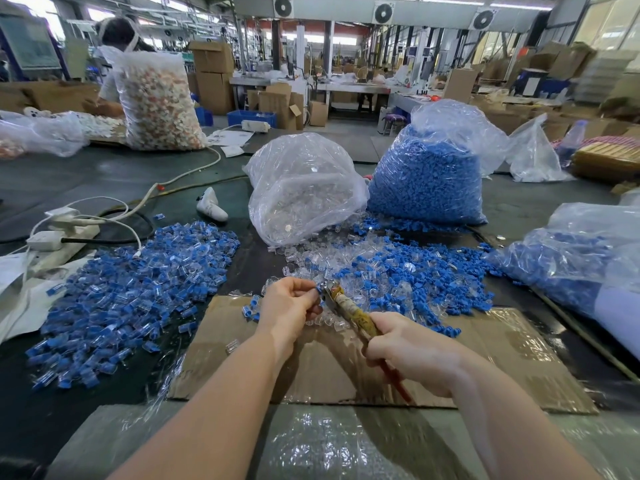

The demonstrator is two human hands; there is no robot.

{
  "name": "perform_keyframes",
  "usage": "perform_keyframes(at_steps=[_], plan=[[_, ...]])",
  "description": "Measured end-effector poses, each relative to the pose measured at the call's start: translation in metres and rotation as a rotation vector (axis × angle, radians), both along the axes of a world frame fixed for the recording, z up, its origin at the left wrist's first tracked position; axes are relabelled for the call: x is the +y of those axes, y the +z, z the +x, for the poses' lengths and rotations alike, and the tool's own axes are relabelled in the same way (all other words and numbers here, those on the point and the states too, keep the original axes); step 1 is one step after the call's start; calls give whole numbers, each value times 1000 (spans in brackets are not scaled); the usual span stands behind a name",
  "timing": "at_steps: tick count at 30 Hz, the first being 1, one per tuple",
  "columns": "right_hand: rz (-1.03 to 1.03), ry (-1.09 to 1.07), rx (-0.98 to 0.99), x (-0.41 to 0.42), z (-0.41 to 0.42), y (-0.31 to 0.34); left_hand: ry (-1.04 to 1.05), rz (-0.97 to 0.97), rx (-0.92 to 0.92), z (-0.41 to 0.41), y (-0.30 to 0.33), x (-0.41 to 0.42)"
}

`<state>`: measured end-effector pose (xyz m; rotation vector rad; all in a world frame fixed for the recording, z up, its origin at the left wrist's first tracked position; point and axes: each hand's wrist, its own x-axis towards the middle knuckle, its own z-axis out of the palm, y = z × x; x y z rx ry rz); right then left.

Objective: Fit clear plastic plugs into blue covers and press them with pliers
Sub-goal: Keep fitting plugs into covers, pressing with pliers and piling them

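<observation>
Factory floor matting and a flattened cardboard sheet [485, 358] are serving as the work surface. A blue cover [318, 290] is being pinched in the left hand [289, 303] and presented to the nose of the pliers [349, 311], whose handles are being gripped by the right hand [412, 355]. Pressing appears to be the step in hand. Loose clear plugs and blue covers [398, 271] are lying just beyond both hands; finished pieces [131, 292] are piled left of the left hand. Next, release onto that pile is judged necessary.
</observation>
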<state>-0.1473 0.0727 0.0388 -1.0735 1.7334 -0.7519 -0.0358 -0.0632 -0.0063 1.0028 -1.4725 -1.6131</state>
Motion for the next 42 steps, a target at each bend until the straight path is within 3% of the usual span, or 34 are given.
perform_keyframes(at_steps=[11,26,31,34,38,42], plan=[[-27,-9,-47,2,3,4,-12,5,-35,0,-1,-1],[-94,46,314,5,14,7,48,65,-3,-3,0,6],[-180,-117,177,6,18,-4,118,125,40,-4,1,10],[-281,-274,164,6,13,-9,203,-98,-106,4,4,6],[-185,-476,615,7,-15,-19,338,-515,-518,25,8,-8],[-46,-606,762,15,-40,-24,402,-657,-756,45,1,-27]])
